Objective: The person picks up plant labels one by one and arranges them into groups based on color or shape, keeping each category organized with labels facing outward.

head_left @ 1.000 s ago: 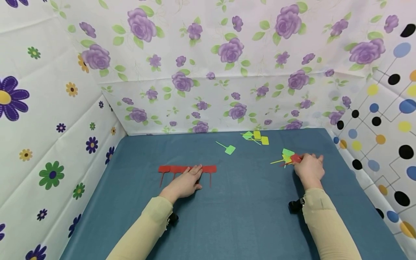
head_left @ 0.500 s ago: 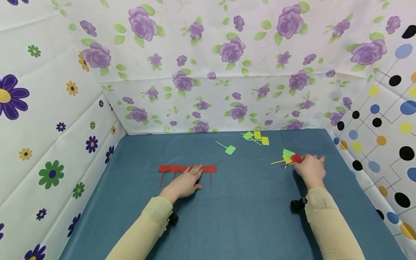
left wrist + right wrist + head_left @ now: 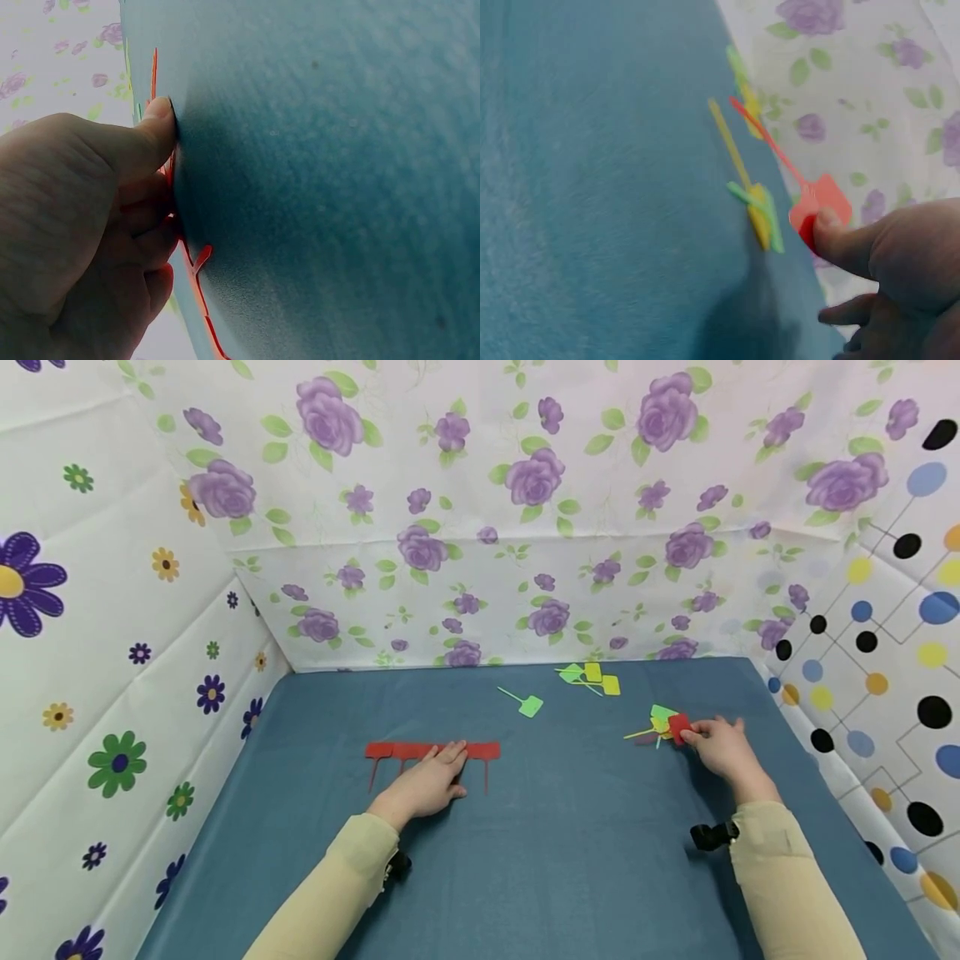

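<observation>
A row of red label tags (image 3: 483, 749), each a flat head with a thin stem, lies edge to edge on the blue cloth, stems toward me. My left hand (image 3: 423, 781) rests on the row with fingers extended, covering part of it. At the right, my right hand (image 3: 723, 750) pinches one red tag (image 3: 678, 727) by its head. In the right wrist view, that red tag (image 3: 826, 201) is raised above the cloth, its stem pointing away from my thumb. Just below it lies a small pile of a yellow tag (image 3: 758, 217) and green tags (image 3: 663, 712).
One green tag (image 3: 531, 706) lies alone beyond the row. Farther back, near the floral wall sheet (image 3: 480, 602), yellow tags (image 3: 611, 685) overlap with green ones. Patterned sheets also stand at the left and right of the blue cloth (image 3: 525, 877).
My right hand has lifted the red tag off the pile and tilted it up, its wrist shifting slightly right. My left hand has stayed on the red row.
</observation>
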`<action>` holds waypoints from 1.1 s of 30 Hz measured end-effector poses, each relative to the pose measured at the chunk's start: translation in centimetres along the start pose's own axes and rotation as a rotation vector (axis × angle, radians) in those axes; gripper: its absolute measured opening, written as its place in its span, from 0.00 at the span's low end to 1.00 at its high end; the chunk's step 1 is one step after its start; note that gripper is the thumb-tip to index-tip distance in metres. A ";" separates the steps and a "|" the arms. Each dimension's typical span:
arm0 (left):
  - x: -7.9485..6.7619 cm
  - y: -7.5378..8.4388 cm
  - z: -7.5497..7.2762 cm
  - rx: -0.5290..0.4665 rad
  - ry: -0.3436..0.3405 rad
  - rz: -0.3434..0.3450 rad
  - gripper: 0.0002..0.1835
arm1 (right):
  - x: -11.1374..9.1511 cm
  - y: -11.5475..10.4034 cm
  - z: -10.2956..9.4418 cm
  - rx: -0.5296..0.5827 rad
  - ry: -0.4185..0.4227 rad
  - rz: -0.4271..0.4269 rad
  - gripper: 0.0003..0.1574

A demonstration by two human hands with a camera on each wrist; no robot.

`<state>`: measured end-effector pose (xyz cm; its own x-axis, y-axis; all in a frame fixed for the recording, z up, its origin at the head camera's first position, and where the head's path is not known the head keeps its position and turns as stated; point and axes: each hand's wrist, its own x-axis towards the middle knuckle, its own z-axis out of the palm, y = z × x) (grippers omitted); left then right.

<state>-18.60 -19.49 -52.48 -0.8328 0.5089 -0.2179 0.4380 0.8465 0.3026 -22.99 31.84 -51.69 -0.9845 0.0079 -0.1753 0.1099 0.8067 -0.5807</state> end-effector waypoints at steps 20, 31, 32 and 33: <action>0.0 0.0 0.0 0.013 0.001 -0.006 0.39 | 0.3 -2.7 1.5 0.099 -0.064 -0.244 0.31; -0.1 0.1 -0.2 0.013 0.001 0.003 0.39 | 0.3 -4.8 2.7 0.098 -0.078 -0.279 0.25; -0.2 0.1 -0.2 0.010 0.000 0.003 0.39 | 0.3 -5.0 2.8 0.108 -0.083 -0.277 0.25; -0.2 0.1 -0.1 0.009 0.001 0.004 0.39 | 0.2 -5.2 3.0 0.122 -0.090 -0.276 0.24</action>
<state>-18.46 -19.50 -52.28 -0.8314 0.5120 -0.2159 0.4442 0.8458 0.2955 -23.38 25.84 -51.05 -0.9641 -0.2577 -0.0643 -0.1385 0.6944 -0.7061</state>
